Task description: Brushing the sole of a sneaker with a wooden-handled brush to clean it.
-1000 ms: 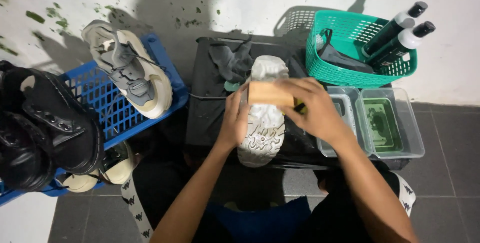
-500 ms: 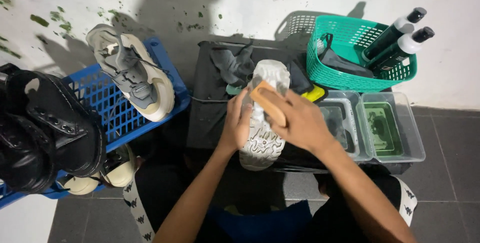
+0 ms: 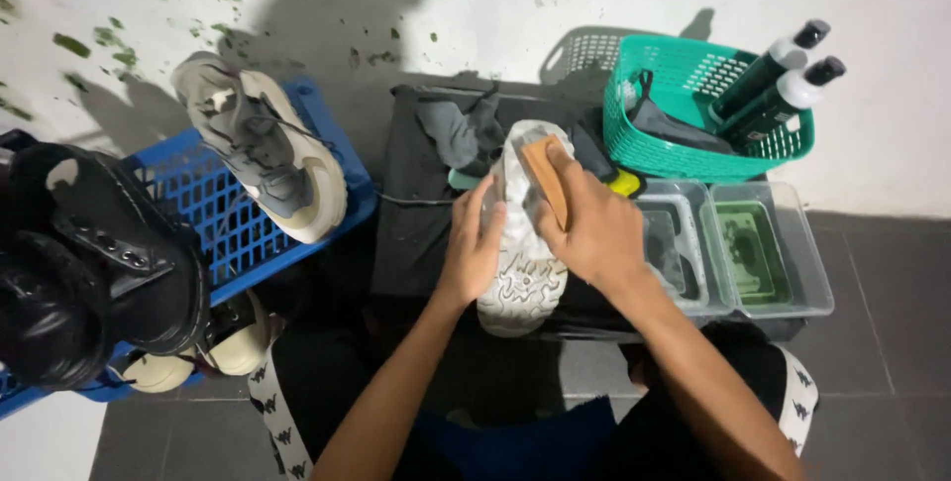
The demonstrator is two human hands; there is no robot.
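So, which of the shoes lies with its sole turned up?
The white sneaker on the black stand, between left hand and right hand; the grey sneaker and black boots sit in the blue crate.

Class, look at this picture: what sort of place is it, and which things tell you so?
Probably a shoe-cleaning spot. A right hand holds a brush on an upturned sneaker, beside a blue crate of shoes and bottles.

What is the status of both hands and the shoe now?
Left hand grips upturned white shoe at its side. Right hand presses wooden brush on the sole. Nothing in the way; grey cloth lies beyond the shoe.
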